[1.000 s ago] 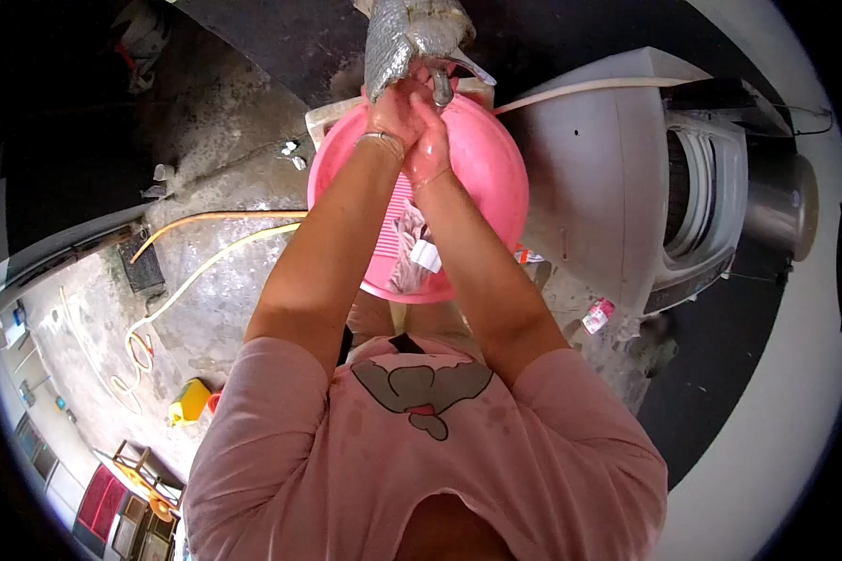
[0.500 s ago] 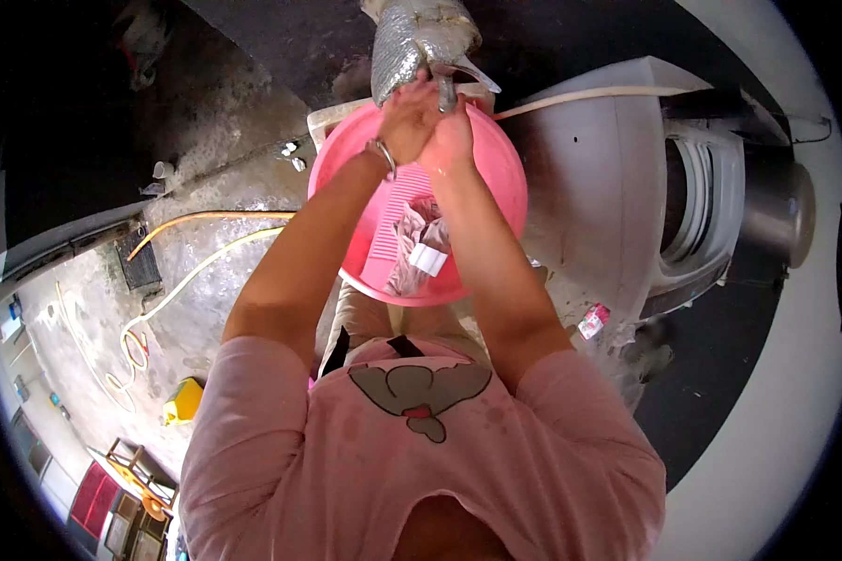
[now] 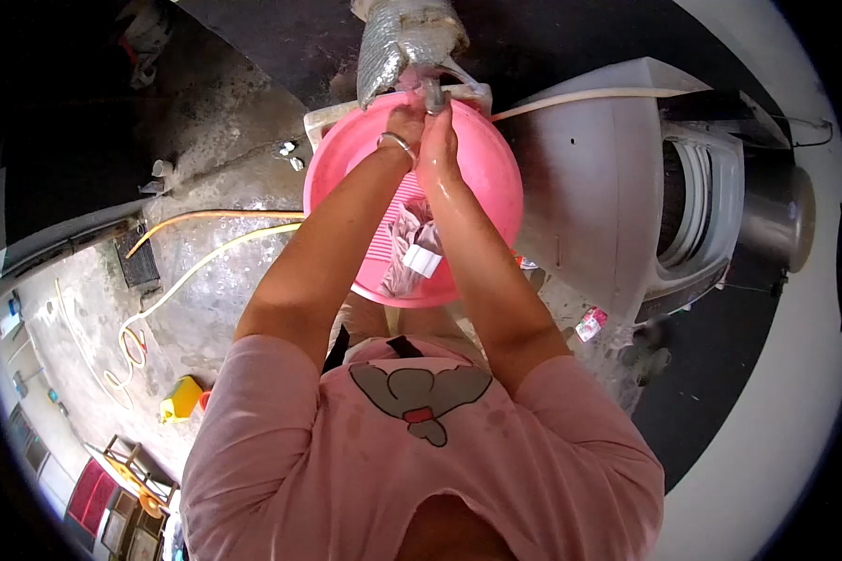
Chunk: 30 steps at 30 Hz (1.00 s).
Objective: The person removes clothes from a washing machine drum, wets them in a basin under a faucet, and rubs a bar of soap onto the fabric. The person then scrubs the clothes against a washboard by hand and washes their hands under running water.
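My left hand, with a bangle at its wrist, is held low beneath a metal tap spout. Beside it my right hand is wet, palm turned inward, fingers stretched up to the spout. Both hands look open and hold nothing that I can see; some left fingertips are hidden near the tap. Below them is a pink basin with a ridged washboard surface. Inside it lies a bunched, pale pink cloth with a white flat piece on it, its kind unclear.
Silvery wrapping covers the pipe above the tap. A washing machine stands close on the right, with a pale hose running to it. Orange and yellow hoses lie on the wet floor at left, near a yellow jug.
Both hands have shifted from a crossed, rubbing position to side by side under the spout. My right hand has turned and moved slightly left. The view has shifted a little.
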Available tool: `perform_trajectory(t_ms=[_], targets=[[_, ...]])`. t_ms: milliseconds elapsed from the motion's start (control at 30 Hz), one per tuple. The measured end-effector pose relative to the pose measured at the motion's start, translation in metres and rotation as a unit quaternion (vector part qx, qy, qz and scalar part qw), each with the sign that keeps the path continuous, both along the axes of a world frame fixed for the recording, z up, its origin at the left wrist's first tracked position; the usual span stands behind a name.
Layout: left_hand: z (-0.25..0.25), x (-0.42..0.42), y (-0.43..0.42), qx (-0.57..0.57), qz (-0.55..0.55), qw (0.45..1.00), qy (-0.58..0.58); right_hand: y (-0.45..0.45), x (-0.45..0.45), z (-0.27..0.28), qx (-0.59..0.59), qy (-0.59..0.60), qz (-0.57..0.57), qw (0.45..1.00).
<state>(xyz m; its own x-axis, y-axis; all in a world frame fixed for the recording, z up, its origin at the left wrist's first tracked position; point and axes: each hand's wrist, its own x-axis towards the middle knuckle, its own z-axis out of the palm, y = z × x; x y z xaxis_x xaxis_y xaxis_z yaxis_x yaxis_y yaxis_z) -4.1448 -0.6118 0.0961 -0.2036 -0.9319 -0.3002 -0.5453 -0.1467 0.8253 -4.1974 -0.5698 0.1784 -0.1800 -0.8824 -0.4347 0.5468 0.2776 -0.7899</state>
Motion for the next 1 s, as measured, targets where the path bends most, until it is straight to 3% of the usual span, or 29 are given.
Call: perform_trajectory(t_ms=[67,133,233,267,300,367,433,467,533,633,667,733,833,867,967,1000], targets=[[-0.013,-0.002,-0.017,-0.113,0.183,0.975,0.050,0.007,0.004,-0.015,-0.061,0.213,0.016,0.975],[-0.062,-0.009,-0.034,-0.236,0.128,0.963,-0.021,0.011,0.016,-0.010,-0.180,0.468,0.018,0.865],[-0.029,-0.008,-0.015,-0.191,-0.066,0.962,-0.185,-0.013,-0.011,-0.002,-0.197,0.506,0.073,0.836],[-0.008,-0.008,-0.006,-0.174,-0.132,0.946,-0.238,-0.026,-0.022,-0.020,-0.083,0.283,0.092,0.951],[0.045,-0.008,0.004,-0.097,-0.181,0.921,-0.331,-0.035,-0.036,-0.026,0.022,0.250,0.109,0.962],[0.061,-0.009,0.004,-0.118,-0.211,0.924,-0.297,-0.032,-0.044,-0.003,0.011,0.289,0.129,0.949],[0.058,-0.014,0.006,0.003,-0.061,0.997,-0.055,-0.032,-0.054,-0.011,0.099,-0.001,0.124,0.987],[0.055,-0.014,0.007,0.064,0.019,0.995,0.069,-0.031,-0.057,-0.017,0.139,-0.148,0.118,0.972],[0.046,-0.017,0.007,0.043,0.073,0.991,0.108,-0.026,-0.066,-0.042,0.058,-0.185,0.120,0.974],[0.029,-0.026,0.019,0.018,0.153,0.975,0.162,-0.020,-0.063,-0.044,0.033,-0.277,0.135,0.951],[0.025,-0.028,0.022,0.008,0.179,0.967,0.181,-0.017,-0.050,-0.026,0.060,-0.240,0.111,0.963],[0.032,-0.026,0.024,-0.241,0.177,0.952,0.064,-0.024,-0.034,-0.034,0.071,-0.199,0.058,0.976],[0.052,-0.002,0.019,-0.199,-0.023,0.959,-0.199,-0.033,-0.025,-0.076,0.066,-0.035,0.043,0.996],[0.046,-0.003,0.013,-0.174,-0.017,0.946,-0.272,-0.030,-0.018,-0.060,0.090,0.029,0.020,0.995],[0.082,0.007,0.005,-0.185,-0.023,0.938,-0.291,-0.019,0.011,-0.007,0.142,0.144,-0.033,0.979],[0.066,0.008,0.002,-0.314,0.019,0.904,-0.289,-0.007,0.018,0.017,0.083,0.152,-0.060,0.983]])
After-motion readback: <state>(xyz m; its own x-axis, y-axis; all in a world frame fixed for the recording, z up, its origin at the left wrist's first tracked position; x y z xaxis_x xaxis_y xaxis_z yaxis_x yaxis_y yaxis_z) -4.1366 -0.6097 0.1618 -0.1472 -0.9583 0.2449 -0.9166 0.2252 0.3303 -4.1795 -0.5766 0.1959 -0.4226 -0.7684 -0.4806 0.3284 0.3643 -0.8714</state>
